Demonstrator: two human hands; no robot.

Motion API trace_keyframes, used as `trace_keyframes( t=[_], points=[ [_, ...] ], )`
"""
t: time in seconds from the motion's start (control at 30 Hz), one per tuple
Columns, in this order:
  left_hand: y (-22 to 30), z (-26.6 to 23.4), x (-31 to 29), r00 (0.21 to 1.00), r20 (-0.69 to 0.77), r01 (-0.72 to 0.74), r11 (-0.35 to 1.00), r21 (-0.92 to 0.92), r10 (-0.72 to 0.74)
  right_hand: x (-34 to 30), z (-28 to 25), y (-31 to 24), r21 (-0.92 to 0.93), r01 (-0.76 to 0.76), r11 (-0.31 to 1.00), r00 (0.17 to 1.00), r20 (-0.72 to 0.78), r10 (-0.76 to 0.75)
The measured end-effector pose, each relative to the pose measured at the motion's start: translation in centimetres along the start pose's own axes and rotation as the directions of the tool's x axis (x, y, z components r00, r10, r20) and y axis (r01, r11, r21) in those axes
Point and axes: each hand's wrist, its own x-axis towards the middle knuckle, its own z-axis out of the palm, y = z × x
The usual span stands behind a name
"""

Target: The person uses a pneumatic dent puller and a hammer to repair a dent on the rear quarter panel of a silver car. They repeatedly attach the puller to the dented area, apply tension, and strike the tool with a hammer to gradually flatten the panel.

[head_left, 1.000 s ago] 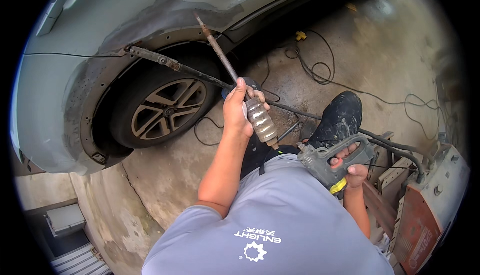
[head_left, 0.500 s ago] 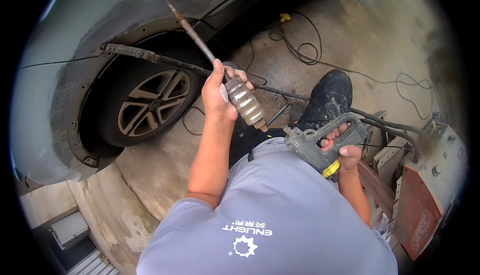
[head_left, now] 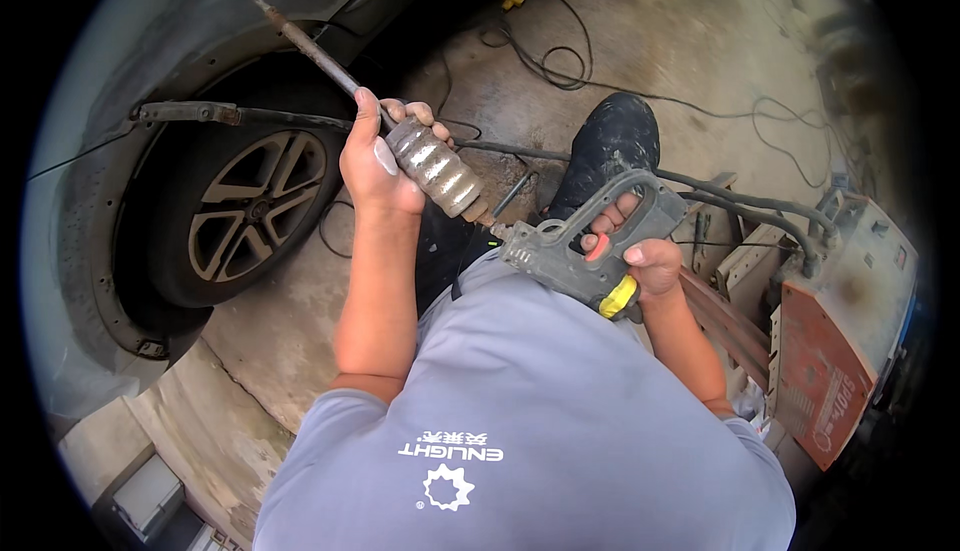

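Note:
My left hand is closed around a slide hammer with a ribbed, worn metal weight and a long rod. The rod points up and left, its narrow tip in front of the car's grey, sanded bodywork. In my right hand is a dark grey pistol-grip welding gun with a red trigger and yellow tape at its base. My fingers pass through its handle opening. The gun's nose meets the hammer's rear end in front of my shirt; whether they are joined or only touching I cannot tell.
A car wheel sits under the fender at left. A flat metal bar on a thick cable reaches the fender's edge. Heavy cables run right to a red and grey machine. Thin black cable lies coiled on concrete beyond my black shoe.
The gap between the welding gun's nose and the slide hammer's rear end has closed. Both hands keep their hold. The whole view has shifted, so everything appears further left.

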Motion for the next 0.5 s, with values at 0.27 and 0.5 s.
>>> trace_keyframes(
  t=[0.27,0.5],
  points=[
    [-0.4,1.1,-0.3,0.996,-0.086,-0.031,0.999,0.019,0.033,-0.8,1.0,0.3,0.058,0.055,0.997,0.997,-0.066,-0.051],
    [-0.4,1.1,0.0,0.998,-0.045,-0.034,0.999,-0.032,0.032,-0.9,1.3,0.2,0.048,0.089,0.995,0.996,-0.033,-0.088]
  ],
)
